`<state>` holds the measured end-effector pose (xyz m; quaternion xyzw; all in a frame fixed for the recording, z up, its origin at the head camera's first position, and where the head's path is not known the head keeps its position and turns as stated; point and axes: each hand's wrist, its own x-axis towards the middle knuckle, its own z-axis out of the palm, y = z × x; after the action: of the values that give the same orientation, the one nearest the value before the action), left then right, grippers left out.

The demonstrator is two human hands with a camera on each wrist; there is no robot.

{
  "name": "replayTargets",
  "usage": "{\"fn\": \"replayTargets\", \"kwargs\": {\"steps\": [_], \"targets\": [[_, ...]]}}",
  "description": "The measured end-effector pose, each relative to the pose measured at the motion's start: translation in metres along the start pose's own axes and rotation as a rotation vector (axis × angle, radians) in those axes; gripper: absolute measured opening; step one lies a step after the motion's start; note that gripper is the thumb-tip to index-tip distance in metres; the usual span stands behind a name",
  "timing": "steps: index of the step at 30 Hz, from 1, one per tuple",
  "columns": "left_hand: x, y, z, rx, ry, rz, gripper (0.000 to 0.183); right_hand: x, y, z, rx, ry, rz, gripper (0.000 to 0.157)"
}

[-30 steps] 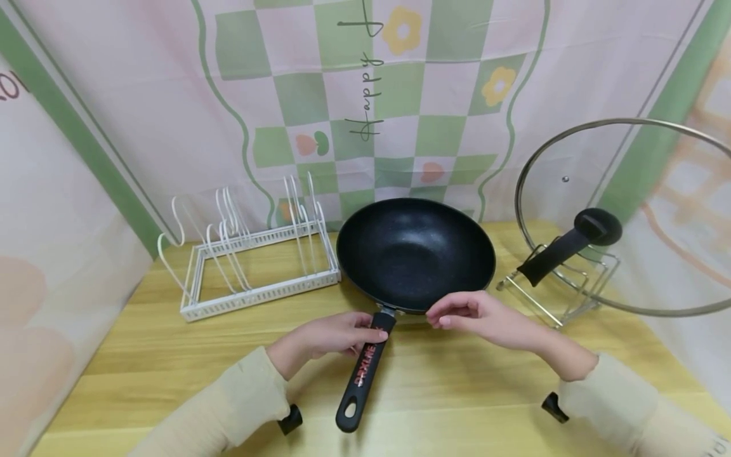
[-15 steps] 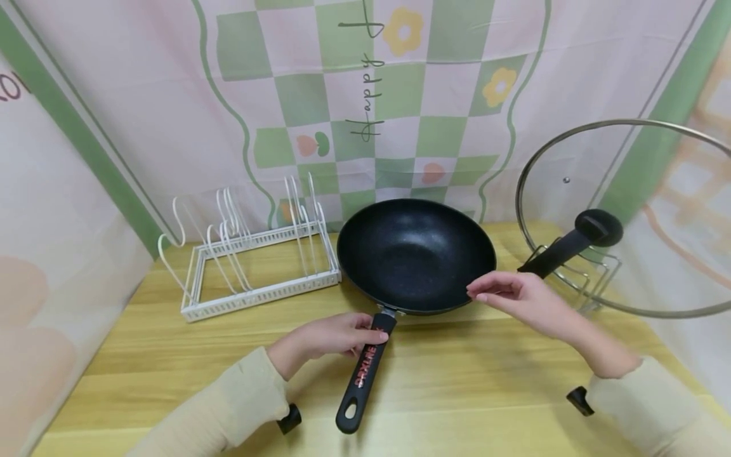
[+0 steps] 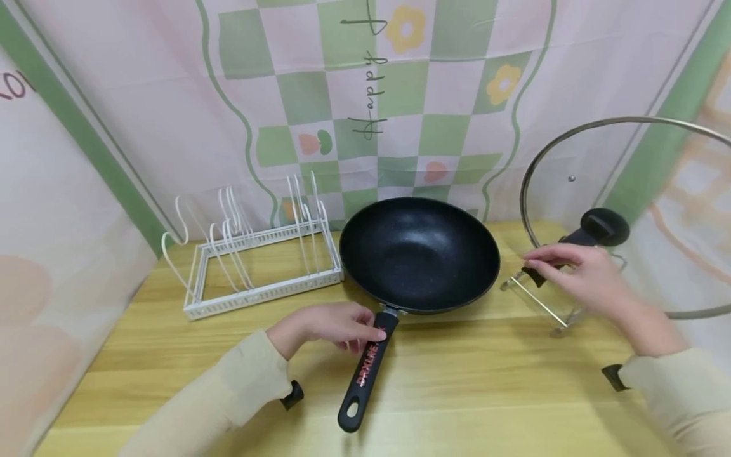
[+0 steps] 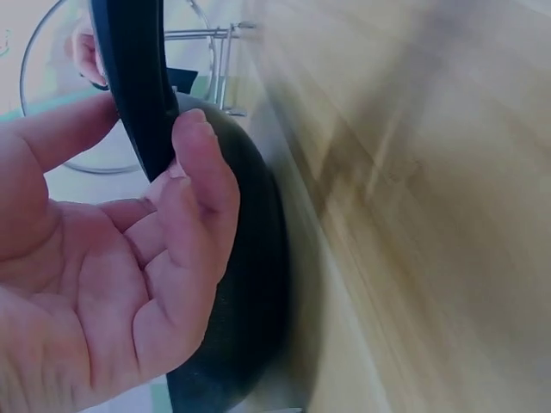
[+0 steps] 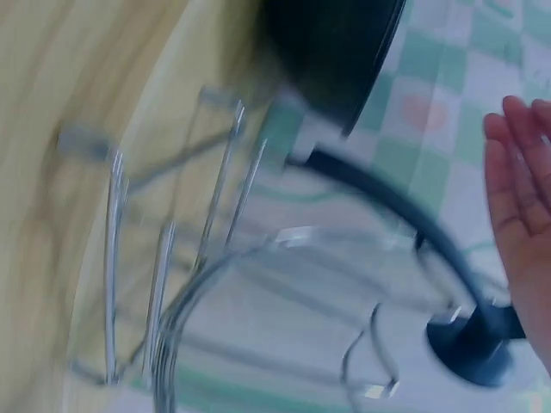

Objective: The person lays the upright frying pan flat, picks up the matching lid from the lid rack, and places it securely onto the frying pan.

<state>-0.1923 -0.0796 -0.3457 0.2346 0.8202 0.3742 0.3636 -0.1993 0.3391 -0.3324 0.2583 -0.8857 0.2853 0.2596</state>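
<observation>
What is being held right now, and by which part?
The left hand pinches the pan by its handle, at the pan end; the right hand holds nothing.

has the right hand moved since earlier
Yes: in the head view, the right hand moved right, away from the wok, now overlapping the black lid handle.

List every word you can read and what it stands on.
"DRXLNE", apparently: red, on the pan handle; the left hand hides part of the lettering.
"Happy": sideways on the back curtain; the next letter is cut off.
Left curtain: lettering cut off, unreadable.
</observation>
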Motion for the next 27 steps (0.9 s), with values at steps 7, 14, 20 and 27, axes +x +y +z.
{"fn": "replayTargets", "kwargs": {"steps": [7, 14, 20, 27], "targets": [[0.004, 0.009, -0.006, 0.173, -0.038, -0.011, 0.031, -0.008, 0.032, -0.001, -0.038, 0.188, -0.194, 0.052], [0.004, 0.018, -0.015, 0.279, -0.049, -0.035, 0.031, -0.017, 0.047, -0.001, -0.122, 0.322, -0.226, 0.068], [0.004, 0.026, -0.02, 0.328, -0.041, -0.066, 0.031, -0.028, 0.057, -0.005, -0.086, 0.376, -0.168, 0.068], [0.003, 0.036, -0.027, 0.352, -0.008, -0.026, 0.03, -0.034, 0.064, -0.008, -0.159, 0.334, -0.142, 0.059]]}}
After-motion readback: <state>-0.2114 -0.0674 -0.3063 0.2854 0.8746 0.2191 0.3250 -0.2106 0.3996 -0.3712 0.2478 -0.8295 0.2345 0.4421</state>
